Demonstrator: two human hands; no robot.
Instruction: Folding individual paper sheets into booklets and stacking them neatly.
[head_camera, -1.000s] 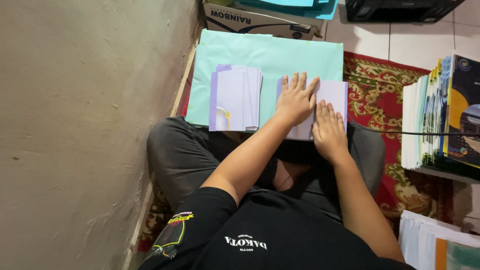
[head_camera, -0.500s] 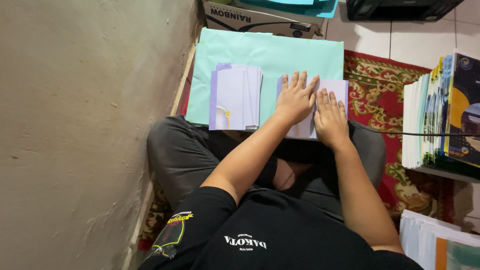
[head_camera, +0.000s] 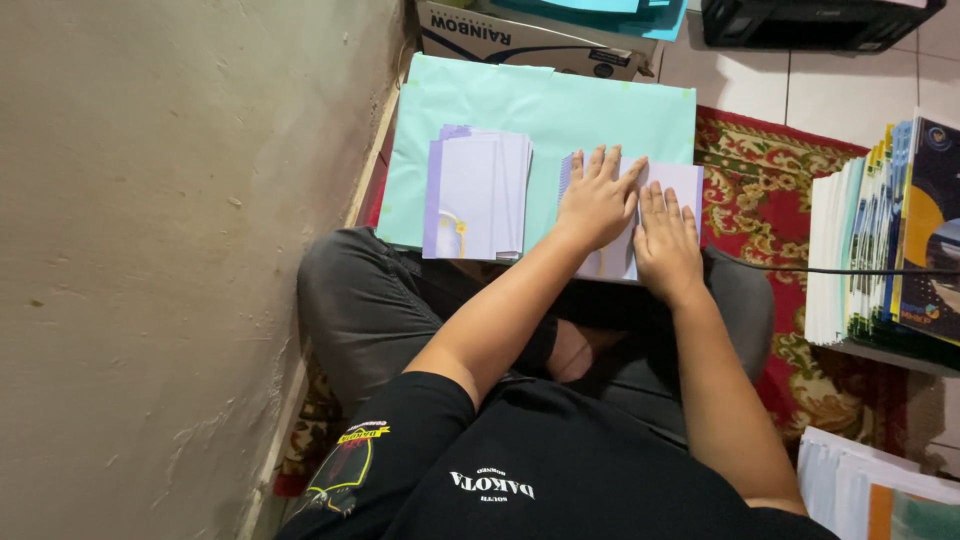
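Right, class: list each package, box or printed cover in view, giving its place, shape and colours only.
Cardboard box: top centre, long, white with dark lettering.
Black case: top right, flat, rectangular.
Printed covers: right edge, stacked upright, dark blue and yellow.
Lilac leaflets: on the mint sheet, fanned rectangles.

White cardboard box (head_camera: 530, 40) at top, black device (head_camera: 815, 20) beside.
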